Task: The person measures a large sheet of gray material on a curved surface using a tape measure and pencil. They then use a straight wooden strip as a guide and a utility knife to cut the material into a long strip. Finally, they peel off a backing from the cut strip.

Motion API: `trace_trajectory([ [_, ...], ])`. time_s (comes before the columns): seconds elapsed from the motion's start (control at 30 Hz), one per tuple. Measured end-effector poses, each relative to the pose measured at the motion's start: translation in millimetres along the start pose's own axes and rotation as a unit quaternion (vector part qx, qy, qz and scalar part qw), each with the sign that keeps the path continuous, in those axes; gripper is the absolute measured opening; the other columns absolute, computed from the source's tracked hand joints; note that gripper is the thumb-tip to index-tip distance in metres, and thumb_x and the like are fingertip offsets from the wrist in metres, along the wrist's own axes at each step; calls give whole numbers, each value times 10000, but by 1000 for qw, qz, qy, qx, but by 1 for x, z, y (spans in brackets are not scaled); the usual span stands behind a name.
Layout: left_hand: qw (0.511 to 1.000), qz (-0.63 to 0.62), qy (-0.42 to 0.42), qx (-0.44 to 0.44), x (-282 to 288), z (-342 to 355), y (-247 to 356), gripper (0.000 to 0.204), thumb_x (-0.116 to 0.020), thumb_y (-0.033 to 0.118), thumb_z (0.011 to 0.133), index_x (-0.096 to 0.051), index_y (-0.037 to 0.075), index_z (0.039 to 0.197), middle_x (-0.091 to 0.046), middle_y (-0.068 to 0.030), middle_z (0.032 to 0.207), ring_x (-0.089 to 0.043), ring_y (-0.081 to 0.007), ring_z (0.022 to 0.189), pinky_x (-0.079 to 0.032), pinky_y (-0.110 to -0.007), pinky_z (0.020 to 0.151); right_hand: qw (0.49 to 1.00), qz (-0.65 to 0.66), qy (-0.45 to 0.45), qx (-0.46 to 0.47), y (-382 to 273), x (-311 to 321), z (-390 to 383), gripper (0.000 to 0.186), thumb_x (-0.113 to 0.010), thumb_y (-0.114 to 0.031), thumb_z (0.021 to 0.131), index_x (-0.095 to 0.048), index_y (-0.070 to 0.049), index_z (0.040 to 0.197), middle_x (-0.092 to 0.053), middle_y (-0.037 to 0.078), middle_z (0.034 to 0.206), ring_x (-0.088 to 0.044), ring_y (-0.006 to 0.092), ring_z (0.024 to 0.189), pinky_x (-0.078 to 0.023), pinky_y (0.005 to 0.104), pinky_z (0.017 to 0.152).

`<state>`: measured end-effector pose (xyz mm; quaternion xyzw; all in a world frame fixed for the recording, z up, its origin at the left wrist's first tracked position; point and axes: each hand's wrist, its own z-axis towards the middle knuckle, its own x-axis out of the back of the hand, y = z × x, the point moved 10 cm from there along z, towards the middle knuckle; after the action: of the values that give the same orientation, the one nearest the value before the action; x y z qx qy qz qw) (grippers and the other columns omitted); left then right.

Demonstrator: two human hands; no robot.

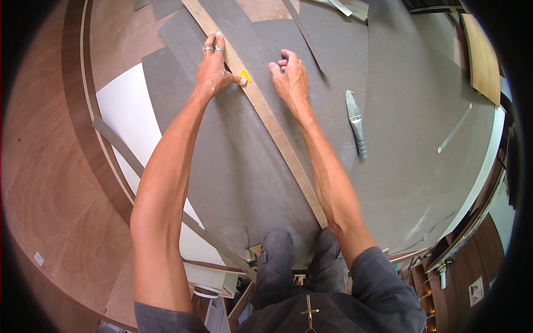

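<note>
The long wooden strip (276, 133) runs slantwise across the grey sheet-covered surface (411, 105), right under the left grip (212, 72). Two ringed fingers of that hand reach onto the strip's left edge, while the thumb stretches nearer the body to a small yellow piece (245, 76) on the wood. Thumb and fingers are spread well apart, touching the strip rather than closed round it. The right grip (291, 83) hangs to the right of the strip, clear of it, its fingers loosely bent and the thumb apart from them; I see nothing held there.

The strip's far end slips out of sight at the top, and its near end comes down just beside the right forearm, close to the knees. The left thumb covers part of the yellow piece, so I can't make out what it is. The inside of the right palm is turned away from me too.

The strip is narrow, flat and straight, light brown with a paler tint along its length. Off to the right, apart from both hands, lies a grey-handled knife (356, 125), its blade smudged.
</note>
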<state>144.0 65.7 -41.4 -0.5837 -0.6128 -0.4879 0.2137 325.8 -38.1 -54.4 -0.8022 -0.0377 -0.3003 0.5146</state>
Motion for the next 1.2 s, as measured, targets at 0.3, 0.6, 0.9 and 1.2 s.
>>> trace_trajectory([
  [0.3, 1000, -4, 12, -13, 2, 1, 4, 1500, -1013, 325, 423, -142, 30, 1608, -73, -109, 1684, -338, -313, 1479, -409, -384, 1186, 990, 111, -75, -42, 12, -8, 12, 296, -648, -88, 873, -677, -5, 1155, -715, 114, 905, -697, 270, 859, -542, 392, 827],
  [0.6, 1000, -11, 10, 10, 1, -4, -5, 1464, -1012, 227, 455, -129, 44, 1608, -90, -114, 1678, -361, -310, 1460, -425, -375, 1181, 970, -160, 101, 151, 14, 134, -97, 476, -703, -51, 856, -571, -74, 1314, -595, 166, 1198, -571, 337, 1154, -458, 467, 987],
  [0.9, 999, 11, 31, -23, -1, 1, -11, 1490, -1016, 330, 443, -138, 26, 1607, -91, -109, 1679, -367, -311, 1461, -411, -363, 1182, 985, -171, 34, -6, 116, 175, -135, 386, -622, -127, 975, -544, -36, 1342, -575, 162, 1248, -588, 313, 1137, -489, 415, 965],
  [1.2, 998, 31, -36, 31, -6, 6, -14, 1431, -1006, 299, 499, -138, -50, 1581, -88, -263, 1658, -182, -393, 1527, -245, -404, 1257, 987, -49, -135, 67, 22, 15, -112, 376, -489, -237, 1056, -452, -96, 1402, -654, 257, 1048, -688, 418, 843, -550, 534, 765],
])
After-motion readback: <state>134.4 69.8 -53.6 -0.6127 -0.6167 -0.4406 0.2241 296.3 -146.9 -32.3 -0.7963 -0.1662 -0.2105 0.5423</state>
